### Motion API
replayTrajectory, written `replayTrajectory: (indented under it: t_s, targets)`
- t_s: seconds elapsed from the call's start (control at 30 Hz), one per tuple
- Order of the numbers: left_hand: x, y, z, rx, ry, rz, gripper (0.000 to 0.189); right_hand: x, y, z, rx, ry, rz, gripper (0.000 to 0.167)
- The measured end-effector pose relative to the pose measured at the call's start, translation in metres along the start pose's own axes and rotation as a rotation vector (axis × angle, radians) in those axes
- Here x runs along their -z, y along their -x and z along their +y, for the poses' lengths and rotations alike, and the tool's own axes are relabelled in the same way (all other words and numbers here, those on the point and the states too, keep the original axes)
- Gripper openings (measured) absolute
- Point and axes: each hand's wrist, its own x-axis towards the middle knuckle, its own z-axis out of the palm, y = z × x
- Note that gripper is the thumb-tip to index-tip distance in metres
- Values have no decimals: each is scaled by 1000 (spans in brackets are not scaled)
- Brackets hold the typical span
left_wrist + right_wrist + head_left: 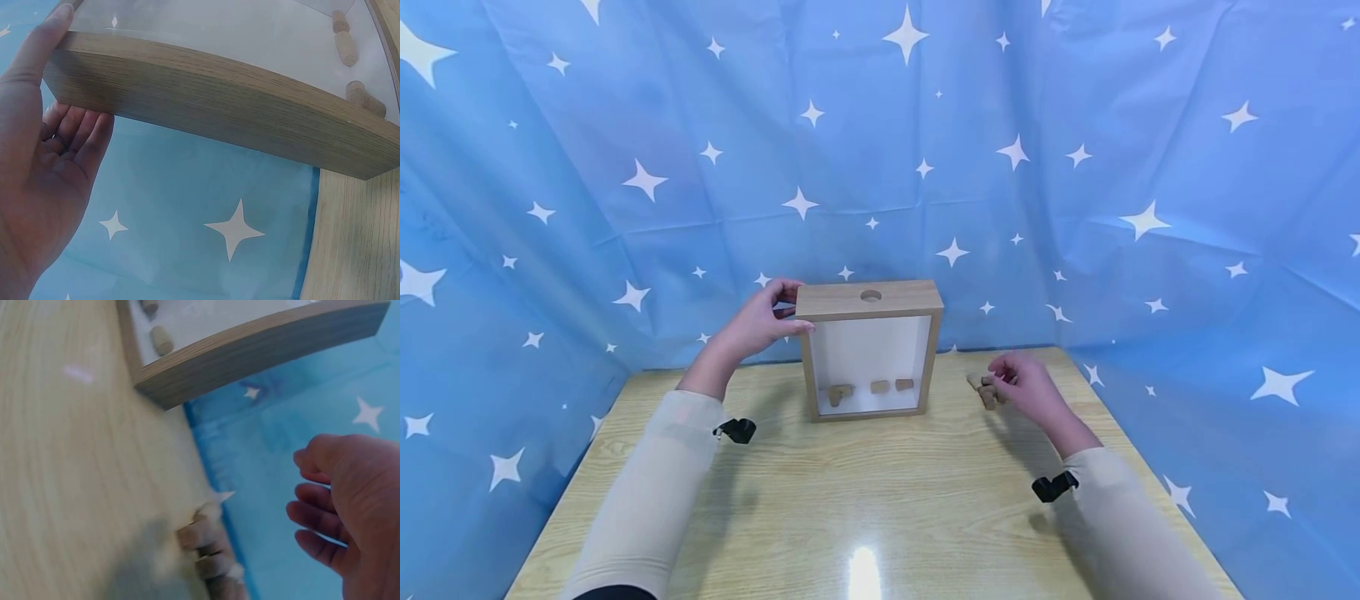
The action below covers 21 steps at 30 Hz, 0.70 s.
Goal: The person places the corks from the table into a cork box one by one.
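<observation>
We can read no text, label, brand or number in any of the three views; the only printed signs we see are white four-pointed stars (906,35) on the blue cloth (865,158), with no lettering that we can make out

The person wears 2 long, pale cream sleeves. The left sleeve (655,492) looks plain, with soft creases towards its lower end and a faint pinkish tint near the cuff. A black, curved-edged patch (616,592) crosses it at the bottom of the head view; what it is cannot be told. The right sleeve (1138,525) is the same pale cream, ending in a plain cuff. At each cuff sits 1 small, angular black fitting, the left fitting (737,430) and the right fitting (1055,487) much alike. The left hand (760,321) and right hand (1032,387) are bare.
</observation>
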Motion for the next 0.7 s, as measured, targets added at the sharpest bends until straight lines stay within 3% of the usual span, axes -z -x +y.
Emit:
replayTrajectory:
  t_s: [0.47, 0.7]
  targets:
    - [0, 0, -1, -9, -9, 3, 77, -30, 13, 23, -74, 128, -41, 33]
    - [0, 0, 0, -8, -1, 1, 77, -38, 19, 28, -46, 170, -32, 33]
